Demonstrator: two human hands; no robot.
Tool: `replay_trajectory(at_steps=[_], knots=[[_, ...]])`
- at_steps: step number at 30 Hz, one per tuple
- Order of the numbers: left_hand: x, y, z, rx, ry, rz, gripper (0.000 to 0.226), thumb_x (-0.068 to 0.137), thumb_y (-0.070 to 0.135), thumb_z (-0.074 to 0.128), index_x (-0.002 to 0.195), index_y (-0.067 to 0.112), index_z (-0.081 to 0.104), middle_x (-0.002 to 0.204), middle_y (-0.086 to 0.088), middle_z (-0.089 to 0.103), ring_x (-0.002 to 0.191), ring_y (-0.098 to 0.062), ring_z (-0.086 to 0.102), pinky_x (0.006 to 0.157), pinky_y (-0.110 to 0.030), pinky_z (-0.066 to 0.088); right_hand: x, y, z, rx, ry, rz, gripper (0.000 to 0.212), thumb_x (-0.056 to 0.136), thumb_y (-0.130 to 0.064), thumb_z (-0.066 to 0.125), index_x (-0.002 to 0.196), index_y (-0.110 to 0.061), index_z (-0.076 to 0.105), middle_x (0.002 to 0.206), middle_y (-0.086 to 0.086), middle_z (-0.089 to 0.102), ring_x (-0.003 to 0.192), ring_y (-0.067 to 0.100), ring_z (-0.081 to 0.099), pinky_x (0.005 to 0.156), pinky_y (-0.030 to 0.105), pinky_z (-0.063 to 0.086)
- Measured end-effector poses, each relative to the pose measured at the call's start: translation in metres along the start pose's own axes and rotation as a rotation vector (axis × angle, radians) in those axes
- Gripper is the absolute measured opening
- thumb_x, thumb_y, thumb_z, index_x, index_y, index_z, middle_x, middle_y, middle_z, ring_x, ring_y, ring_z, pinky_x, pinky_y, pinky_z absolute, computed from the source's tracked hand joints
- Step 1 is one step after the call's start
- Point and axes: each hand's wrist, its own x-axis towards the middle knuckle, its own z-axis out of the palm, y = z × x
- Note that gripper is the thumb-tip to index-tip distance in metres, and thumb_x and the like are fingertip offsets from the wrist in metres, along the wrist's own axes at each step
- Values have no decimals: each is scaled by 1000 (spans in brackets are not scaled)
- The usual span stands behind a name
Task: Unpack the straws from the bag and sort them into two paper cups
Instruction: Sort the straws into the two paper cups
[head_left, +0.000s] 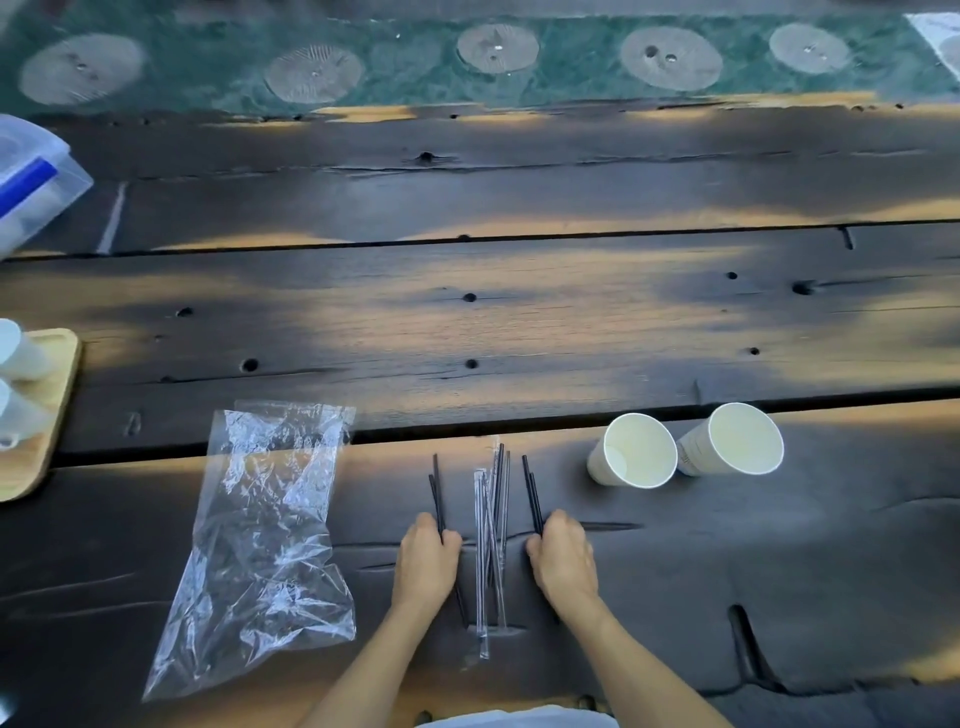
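Both hands low centre; left hand (427, 558) curls round black straws (436, 491); wrapped straws (491, 525) lie loose between; right hand (562, 553) clutches another black pair (531, 491); light, stiff, slippery, so I'd pinch mid-length; empty bag (260, 540) lower left, two paper cups (685, 449) right.

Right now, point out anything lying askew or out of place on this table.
Both white paper cups lie tipped on their sides on the dark wooden table, mouths toward the camera, so no straw could stand in them. The clear plastic bag lies crumpled and flat.
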Motion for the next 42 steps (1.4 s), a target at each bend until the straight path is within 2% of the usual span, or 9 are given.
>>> replay_trajectory(at_steps=[6,10,16,19,23,26,29,37,42], knots=[[-8,-1,-9,-525,-108,-106,11,95,7,35,102,15,36,70,-14,58,58,-21,59,57,-33,55,0,2,0,-248,-18,-82,15,94,-2,45,108,-6,49,114,14,58,100,36,66,74,43,48],[-14,1,-11,-672,-134,-112,14,101,10,38,95,5,50,60,-6,44,46,-16,42,39,-24,32,4,2,-12,107,-53,-105,9,85,-9,50,83,-7,41,92,19,58,86,39,56,64,36,36],[-29,22,-6,-1023,-397,-176,21,104,18,38,101,5,54,95,-18,70,75,-28,64,56,-35,57,-22,-36,-9,649,-295,-182,13,82,-10,58,77,-11,47,61,2,45,49,16,43,44,28,40],[-32,22,-4,-1008,-334,-128,22,104,13,38,105,-2,54,90,-18,67,73,-24,60,49,-29,52,-28,-42,1,547,-269,-285,8,91,-9,53,87,-4,58,69,1,51,56,14,48,49,28,47],[-25,8,-8,-883,-255,-112,22,103,15,42,100,-1,56,90,-14,71,78,-19,67,64,-31,54,-29,-47,-5,361,-423,-425,13,91,-6,55,81,-14,59,74,-1,55,57,6,58,53,20,51],[-21,5,-13,-910,-220,-159,20,104,14,36,100,3,52,82,-11,68,54,-15,62,50,-30,49,-13,-52,-14,398,-289,-330,27,93,-4,48,70,-15,54,65,0,55,45,1,55,43,19,46],[-15,3,-17,-917,-159,-192,19,104,10,34,103,3,51,70,-8,54,47,-13,43,40,-23,37,10,-50,-16,306,-42,-207,15,92,-8,45,81,-7,55,77,13,64,66,29,63,59,38,53],[-14,-1,-19,-937,-184,-216,22,102,5,37,101,3,59,69,-5,54,51,-12,45,45,-22,39,21,-61,1,-75,-38,-170,18,93,-15,48,106,-5,53,108,19,66,101,41,63,75,40,48],[-14,2,-22,-946,-186,-223,23,101,4,37,100,3,59,69,-7,55,53,-14,46,46,-23,39,24,-67,-2,5,-93,-65,9,88,-14,51,86,-7,56,102,17,66,91,37,64,68,34,46]])
